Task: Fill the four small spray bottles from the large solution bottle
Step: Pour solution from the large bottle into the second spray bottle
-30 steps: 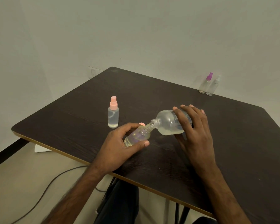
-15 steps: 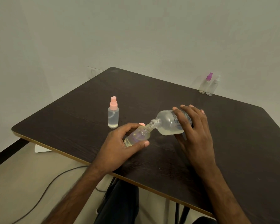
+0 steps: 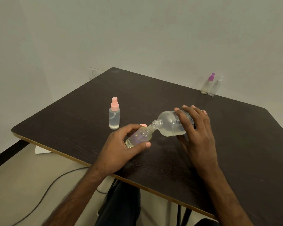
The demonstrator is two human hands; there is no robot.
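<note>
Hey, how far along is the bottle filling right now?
One looks done: the pink-capped bottle stands capped with liquid. Left hand holds an open small bottle while right hand tips the large bottle into it. To do: purple-capped bottle and white-capped bottle, seemingly empty.

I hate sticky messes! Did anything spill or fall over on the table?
No spill shows on the table. Only the small bottle in the left hand and the large bottle in the right hand lean, mouth to mouth, for pouring. The pink-capped bottle stands upright.
</note>
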